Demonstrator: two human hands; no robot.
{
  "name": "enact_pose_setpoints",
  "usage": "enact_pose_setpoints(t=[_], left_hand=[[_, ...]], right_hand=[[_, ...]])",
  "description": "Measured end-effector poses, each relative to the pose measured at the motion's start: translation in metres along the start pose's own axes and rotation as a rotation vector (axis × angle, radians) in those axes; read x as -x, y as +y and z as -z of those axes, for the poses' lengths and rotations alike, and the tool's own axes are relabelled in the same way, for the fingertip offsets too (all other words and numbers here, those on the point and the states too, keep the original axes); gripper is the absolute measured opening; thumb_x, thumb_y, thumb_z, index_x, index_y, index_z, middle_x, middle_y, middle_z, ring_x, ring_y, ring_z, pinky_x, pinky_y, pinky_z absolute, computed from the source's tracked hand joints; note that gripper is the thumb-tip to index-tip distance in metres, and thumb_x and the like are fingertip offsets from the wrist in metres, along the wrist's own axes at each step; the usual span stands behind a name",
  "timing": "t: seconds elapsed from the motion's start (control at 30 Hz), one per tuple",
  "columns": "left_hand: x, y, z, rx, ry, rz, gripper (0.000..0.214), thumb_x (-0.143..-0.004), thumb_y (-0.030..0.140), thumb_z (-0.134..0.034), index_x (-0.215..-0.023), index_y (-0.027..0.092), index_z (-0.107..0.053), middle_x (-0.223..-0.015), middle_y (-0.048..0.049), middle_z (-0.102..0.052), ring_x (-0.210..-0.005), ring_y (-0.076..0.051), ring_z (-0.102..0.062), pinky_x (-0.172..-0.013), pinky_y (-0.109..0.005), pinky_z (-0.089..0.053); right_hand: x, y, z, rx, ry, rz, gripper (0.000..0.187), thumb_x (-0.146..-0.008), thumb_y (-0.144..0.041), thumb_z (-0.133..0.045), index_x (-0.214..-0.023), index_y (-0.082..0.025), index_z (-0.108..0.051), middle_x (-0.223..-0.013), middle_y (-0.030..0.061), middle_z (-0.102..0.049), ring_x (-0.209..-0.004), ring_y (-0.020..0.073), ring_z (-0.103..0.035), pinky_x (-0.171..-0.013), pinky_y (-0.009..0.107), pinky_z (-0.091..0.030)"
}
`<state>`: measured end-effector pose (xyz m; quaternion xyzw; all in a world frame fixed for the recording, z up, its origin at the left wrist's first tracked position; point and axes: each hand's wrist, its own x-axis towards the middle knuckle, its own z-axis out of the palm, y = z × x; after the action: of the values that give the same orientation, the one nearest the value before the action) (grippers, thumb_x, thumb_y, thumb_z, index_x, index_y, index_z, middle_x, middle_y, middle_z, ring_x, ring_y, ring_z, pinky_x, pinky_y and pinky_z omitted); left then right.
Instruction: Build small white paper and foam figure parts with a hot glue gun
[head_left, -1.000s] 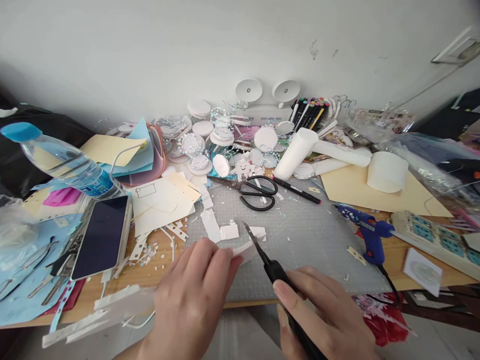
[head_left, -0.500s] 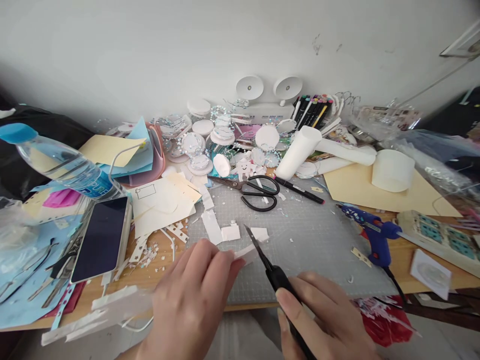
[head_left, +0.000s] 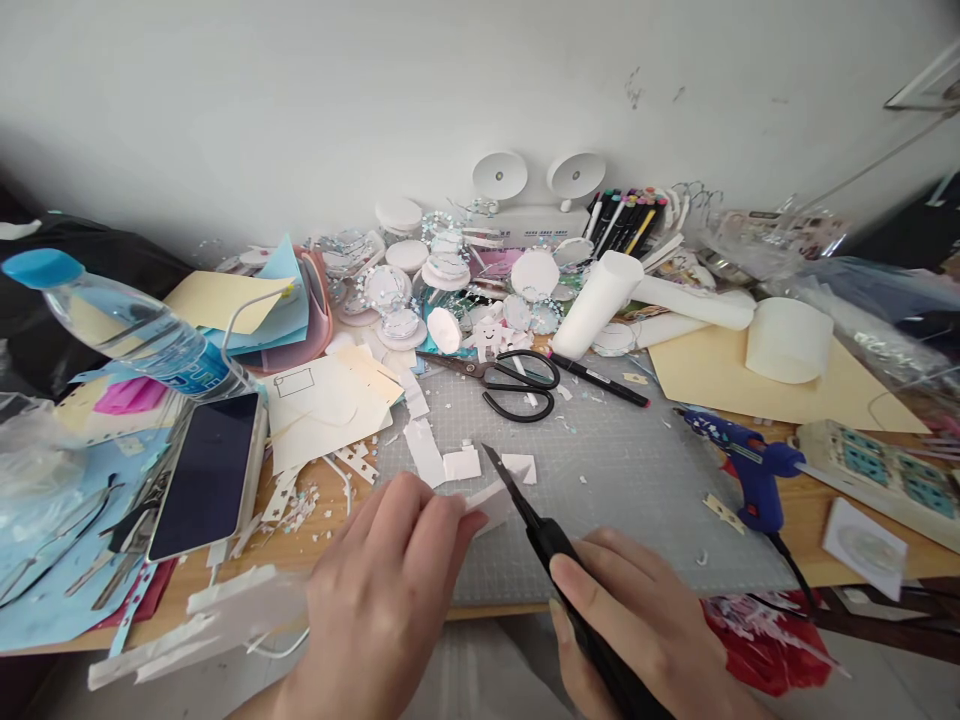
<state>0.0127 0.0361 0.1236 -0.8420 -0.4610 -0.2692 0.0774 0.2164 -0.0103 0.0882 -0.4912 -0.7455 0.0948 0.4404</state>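
My left hand (head_left: 394,570) is closed on a small white strip (head_left: 491,503), pinched between thumb and fingers over the front of the grey cutting mat (head_left: 622,490). In my right hand (head_left: 637,620) is a black craft knife (head_left: 559,560), its blade pointing up and to the left. The blade crosses in front of the strip's right end; whether it touches cannot be made out. Just beyond lie small white pieces (head_left: 461,464) and another white piece (head_left: 519,467) on the mat. A larger white cut piece (head_left: 217,615) juts out left of my left wrist.
Black-handled scissors (head_left: 517,383) and a black marker (head_left: 600,380) lie at the mat's back. On the left are a phone (head_left: 206,475) and a water bottle (head_left: 127,325). A blue glue gun (head_left: 746,465) and a power strip (head_left: 877,480) are on the right.
The knife and my right hand have shifted slightly up and left. The white strip is tilted a little differently in my left hand, showing more of its face.
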Motion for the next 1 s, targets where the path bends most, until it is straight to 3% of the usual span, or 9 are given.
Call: enact_pose_setpoints(t=[0.07, 0.13, 0.3, 0.47, 0.87, 1.0], left_hand=[[0.0, -0.001, 0.0, -0.016, 0.003, -0.003, 0.016, -0.091, 0.024, -0.063, -0.077, 0.02, -0.056, -0.067, 0.0012, -0.051, -0.06, -0.016, -0.048, -0.057, -0.03, -0.032], [-0.001, -0.001, -0.001, -0.023, 0.004, -0.014, 0.016, -0.091, 0.024, -0.063, -0.077, 0.02, -0.056, -0.067, 0.0012, -0.051, -0.06, -0.016, -0.048, -0.057, -0.03, -0.032], [-0.003, -0.002, -0.005, -0.05, 0.018, -0.003, 0.016, -0.091, 0.025, -0.063, -0.077, 0.02, -0.057, -0.067, 0.0011, -0.05, -0.059, -0.016, -0.048, -0.057, -0.03, -0.032], [-0.005, -0.001, -0.005, -0.043, 0.027, 0.021, 0.016, -0.09, 0.025, -0.064, -0.075, 0.021, -0.058, -0.066, 0.0017, -0.051, -0.058, -0.016, -0.049, -0.056, -0.03, -0.031], [-0.006, -0.007, -0.005, 0.019, -0.016, 0.041, 0.018, -0.091, 0.026, -0.062, -0.074, 0.021, -0.059, -0.068, 0.0014, -0.053, -0.061, -0.015, -0.05, -0.056, -0.028, -0.033], [-0.007, -0.008, -0.005, 0.019, -0.011, 0.035, 0.017, -0.091, 0.027, -0.062, -0.076, 0.02, -0.06, -0.068, 0.0013, -0.053, -0.061, -0.015, -0.05, -0.056, -0.028, -0.033]], right_hand=[[-0.011, -0.003, -0.002, 0.104, -0.002, 0.176, 0.045, -0.073, -0.011, -0.057, -0.115, -0.028, -0.058, -0.076, 0.0033, -0.07, -0.062, 0.0176, -0.064, -0.056, 0.03, -0.057], [-0.022, -0.006, -0.004, 0.17, -0.01, 0.258, 0.045, -0.074, -0.009, -0.052, -0.116, -0.024, -0.057, -0.075, 0.0044, -0.069, -0.062, 0.0172, -0.064, -0.056, 0.029, -0.057], [-0.031, -0.006, -0.009, 0.177, -0.023, 0.275, 0.039, -0.078, -0.011, -0.051, -0.116, -0.02, -0.053, -0.079, 0.0079, -0.069, -0.064, 0.0179, -0.064, -0.057, 0.029, -0.057], [-0.02, -0.006, -0.009, 0.216, 0.06, 0.329, 0.03, -0.083, -0.014, -0.053, -0.113, -0.014, -0.054, -0.087, 0.0121, -0.067, -0.073, 0.0198, -0.064, -0.064, 0.031, -0.058], [0.002, -0.011, -0.004, 0.32, -0.002, 0.327, 0.032, -0.08, -0.007, -0.053, -0.112, -0.011, -0.056, -0.086, 0.0122, -0.069, -0.075, 0.0187, -0.065, -0.066, 0.029, -0.057], [0.01, -0.012, -0.006, 0.375, 0.034, 0.33, 0.027, -0.081, -0.008, -0.053, -0.106, -0.012, -0.059, -0.084, 0.0124, -0.07, -0.076, 0.0197, -0.065, -0.065, 0.03, -0.056]])
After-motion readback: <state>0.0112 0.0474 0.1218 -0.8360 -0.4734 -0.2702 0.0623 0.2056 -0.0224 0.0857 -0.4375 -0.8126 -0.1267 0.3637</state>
